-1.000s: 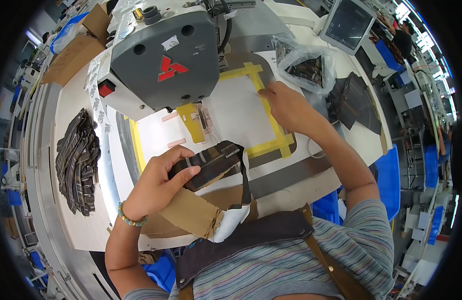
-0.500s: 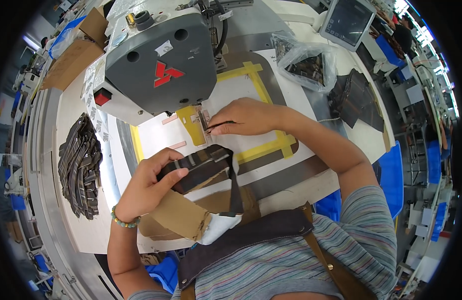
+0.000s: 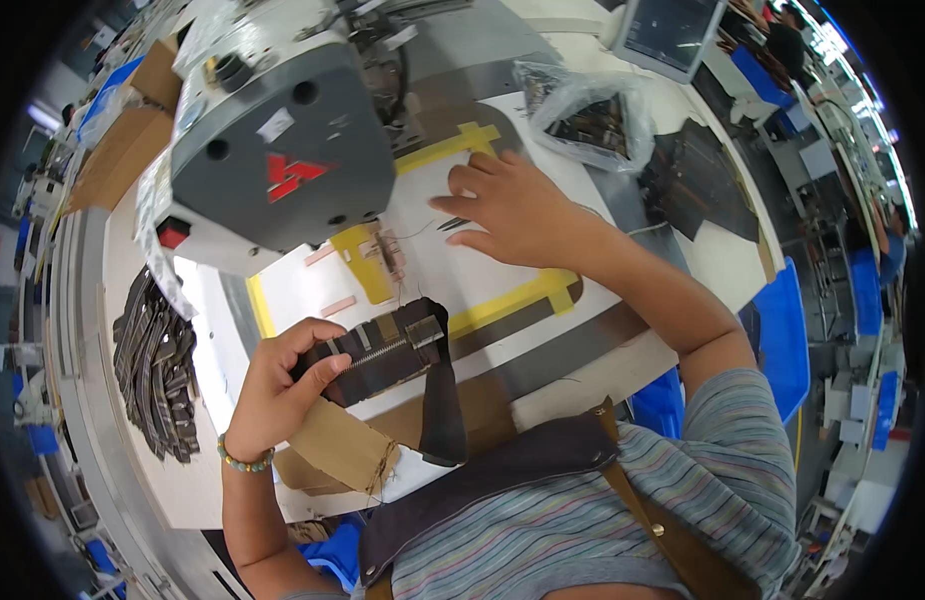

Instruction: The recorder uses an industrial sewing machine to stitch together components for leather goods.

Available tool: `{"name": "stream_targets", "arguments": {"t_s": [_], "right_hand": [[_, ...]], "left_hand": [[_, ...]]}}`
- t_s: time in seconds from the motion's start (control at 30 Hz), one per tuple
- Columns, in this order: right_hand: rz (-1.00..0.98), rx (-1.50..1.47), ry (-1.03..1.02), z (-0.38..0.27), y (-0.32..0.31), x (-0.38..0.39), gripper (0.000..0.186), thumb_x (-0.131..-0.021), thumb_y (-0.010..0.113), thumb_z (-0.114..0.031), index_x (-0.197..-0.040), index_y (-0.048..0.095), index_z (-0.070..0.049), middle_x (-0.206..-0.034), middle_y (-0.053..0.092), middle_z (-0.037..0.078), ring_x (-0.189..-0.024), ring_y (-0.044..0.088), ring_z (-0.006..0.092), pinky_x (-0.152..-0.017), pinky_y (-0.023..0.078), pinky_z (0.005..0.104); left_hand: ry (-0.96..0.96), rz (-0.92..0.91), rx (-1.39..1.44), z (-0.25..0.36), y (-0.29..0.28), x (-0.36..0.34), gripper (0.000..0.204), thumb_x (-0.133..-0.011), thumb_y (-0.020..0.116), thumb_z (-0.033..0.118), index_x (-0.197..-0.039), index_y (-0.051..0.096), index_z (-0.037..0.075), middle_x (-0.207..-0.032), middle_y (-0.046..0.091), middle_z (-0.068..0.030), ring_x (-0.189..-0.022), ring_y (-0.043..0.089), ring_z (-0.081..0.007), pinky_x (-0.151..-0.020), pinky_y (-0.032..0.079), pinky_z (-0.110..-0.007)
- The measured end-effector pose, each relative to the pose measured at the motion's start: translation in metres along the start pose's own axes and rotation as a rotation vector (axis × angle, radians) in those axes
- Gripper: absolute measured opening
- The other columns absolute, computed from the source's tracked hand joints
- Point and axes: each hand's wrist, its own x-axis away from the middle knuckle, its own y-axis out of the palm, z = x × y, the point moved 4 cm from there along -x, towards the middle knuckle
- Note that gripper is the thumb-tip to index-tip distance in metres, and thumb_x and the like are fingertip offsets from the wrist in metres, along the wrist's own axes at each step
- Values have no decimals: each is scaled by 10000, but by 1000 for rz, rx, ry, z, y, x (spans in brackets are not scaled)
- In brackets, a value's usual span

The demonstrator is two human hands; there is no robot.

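My left hand (image 3: 282,385) grips a dark fabric piece (image 3: 377,365) with a metal zip along it, thumb on top and fingers behind. A dark strap (image 3: 445,410) hangs from its right end. My right hand (image 3: 517,210) is raised over the white work sheet, index finger and thumb apart. Under its fingers a small dark two-pointed tool (image 3: 450,224) sticks out; I cannot tell whether it is snips or tweezers. A thin thread (image 3: 414,234) runs from beside the yellow template (image 3: 362,265) toward that hand. Above the template stands the grey sewing machine head (image 3: 282,150).
Dark strips (image 3: 157,375) lie piled on the left. Far right are a plastic bag (image 3: 637,110) of parts, flat dark pieces (image 3: 702,180) and a screen (image 3: 670,30). Brown card (image 3: 342,440) lies nearest me, a blue bin (image 3: 787,340) on the right.
My right hand has moved up and to the right, away from the template, and its fingers have spread. The zipped piece has turned so its zip shows, still in my left hand.
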Motion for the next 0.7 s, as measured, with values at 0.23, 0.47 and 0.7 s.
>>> {"name": "stream_targets", "arguments": {"t_s": [0.23,0.47,0.7], "right_hand": [[-59,-1014,88,-53,-34,53,507,-1016,751,-269,-1475,650,-80,-1212,784,188,-1041,749,303,-949,560,401],[264,-131,543,-11,-212,202,268,-1041,706,-155,-1268,774,-28,-1137,797,93,-1003,753,208,-905,579,346],[124,430,1054,-7,-242,264,403,-1001,738,-319,-1279,768,-28,-1159,783,149,-941,732,317,-850,565,381]], "left_hand": [[400,70,-257,10,53,-16,274,-977,735,23,-1237,701,-54,-1003,747,-112,-849,694,-168,-781,549,-303],[550,67,-727,-17,85,10,613,-1076,613,260,-1625,476,23,-1625,496,-251,-1487,480,-438,-1241,359,-542],[512,13,-1092,-68,110,45,814,-1040,597,583,-1642,450,55,-1724,376,-249,-1576,341,-503,-1259,283,-638]]}}
